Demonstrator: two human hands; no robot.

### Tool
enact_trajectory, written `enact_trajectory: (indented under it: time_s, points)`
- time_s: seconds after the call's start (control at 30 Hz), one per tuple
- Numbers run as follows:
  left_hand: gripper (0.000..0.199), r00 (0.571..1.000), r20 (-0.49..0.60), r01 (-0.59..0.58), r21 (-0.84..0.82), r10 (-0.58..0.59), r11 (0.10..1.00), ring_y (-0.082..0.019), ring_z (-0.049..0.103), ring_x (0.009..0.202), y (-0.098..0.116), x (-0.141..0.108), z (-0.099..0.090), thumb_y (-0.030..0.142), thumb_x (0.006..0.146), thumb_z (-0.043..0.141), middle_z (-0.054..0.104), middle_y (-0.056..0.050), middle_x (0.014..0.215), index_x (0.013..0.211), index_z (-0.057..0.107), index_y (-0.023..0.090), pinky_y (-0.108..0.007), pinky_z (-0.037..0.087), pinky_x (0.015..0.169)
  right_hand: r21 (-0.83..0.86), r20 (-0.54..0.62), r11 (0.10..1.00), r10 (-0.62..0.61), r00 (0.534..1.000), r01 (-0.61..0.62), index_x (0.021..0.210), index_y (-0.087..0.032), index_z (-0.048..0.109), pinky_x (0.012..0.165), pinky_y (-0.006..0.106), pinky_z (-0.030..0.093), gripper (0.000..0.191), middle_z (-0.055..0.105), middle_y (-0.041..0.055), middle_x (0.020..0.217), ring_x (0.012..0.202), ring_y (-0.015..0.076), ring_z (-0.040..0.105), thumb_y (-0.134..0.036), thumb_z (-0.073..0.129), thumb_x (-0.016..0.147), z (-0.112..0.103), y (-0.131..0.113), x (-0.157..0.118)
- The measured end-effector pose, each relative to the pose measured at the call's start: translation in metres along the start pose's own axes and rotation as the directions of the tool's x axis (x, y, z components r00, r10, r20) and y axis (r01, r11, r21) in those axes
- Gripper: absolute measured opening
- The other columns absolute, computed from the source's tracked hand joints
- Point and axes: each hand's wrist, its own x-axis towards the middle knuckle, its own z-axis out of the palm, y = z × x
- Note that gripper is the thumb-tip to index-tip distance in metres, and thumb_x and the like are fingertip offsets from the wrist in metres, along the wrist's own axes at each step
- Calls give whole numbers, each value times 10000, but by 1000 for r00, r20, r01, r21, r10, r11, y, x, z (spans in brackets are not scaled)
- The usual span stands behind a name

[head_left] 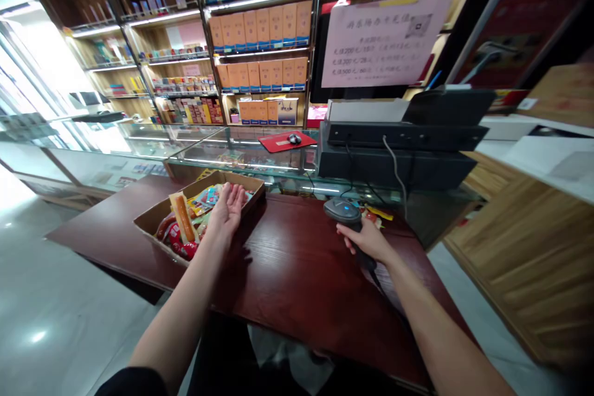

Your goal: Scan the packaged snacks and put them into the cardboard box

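My right hand (366, 240) is wrapped round the handle of a black barcode scanner (342, 210), held above the dark red tabletop with its cable trailing down. Over the right edge of a cardboard box (253, 199) is my left hand (228, 207), palm turned up and fingers spread, holding nothing. Packaged snacks fill the box, among them a long packaged sausage (184, 218) leaning upright and a red packet (175, 236) near the front. A few small packets (378, 213) lie on the table behind my right hand, which partly hides them.
Beyond the dark red table (278, 266) runs a glass display counter (208, 148), with a red mouse pad (273, 143) and a mouse (294, 138) on it. Black checkout equipment (394, 161) stands at the right beneath a printed paper sign (385, 43). Shelves of boxes (262, 28) line the back wall.
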Motion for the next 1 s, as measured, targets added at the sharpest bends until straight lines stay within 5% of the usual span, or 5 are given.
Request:
enact_trajectory:
  time_s: [0.3,0.5,0.73,0.87,1.0]
  points:
    - [225,960,231,72,344,-158,936,-190,693,930,-169,-6,28,127,749,740,715,-112,965,959,663,112,-340,550,897,111,-273,994,33,961,-3,744,-167,568,372,249,403,390,549,-12,466,350,116,483,-544,662,755,-64,-1,-14]
    - [373,829,538,-287,640,-150,713,-210,658,996,-261,-8,48,305,693,776,711,-103,1060,1024,695,154,-339,508,905,92,-459,995,69,886,-30,804,-144,642,480,291,510,385,672,63,621,491,171,606,-521,681,734,-97,24,-17]
    - [303,367,848,-899,428,-381,86,-284,584,1109,-300,1,86,322,737,702,666,-114,1166,1014,721,201,-390,414,989,-53,-477,998,-56,877,35,1057,-128,677,913,375,502,408,723,103,1062,1004,249,662,-400,690,754,-91,52,-7]
    - [317,364,754,-930,322,-546,-176,-341,585,1084,-313,7,91,402,777,628,671,-161,1114,971,723,170,-423,427,917,-75,-444,997,-58,894,27,1103,-155,663,917,374,495,398,718,84,1079,1013,249,655,-349,691,757,-85,67,-1]
    - [323,385,719,-923,287,-579,-256,-352,588,1073,-313,7,85,421,791,596,681,-170,1074,960,722,176,-419,422,894,-122,-388,990,13,921,-65,1096,-164,661,919,381,485,380,715,76,1072,1013,254,640,-339,680,759,-84,70,0]
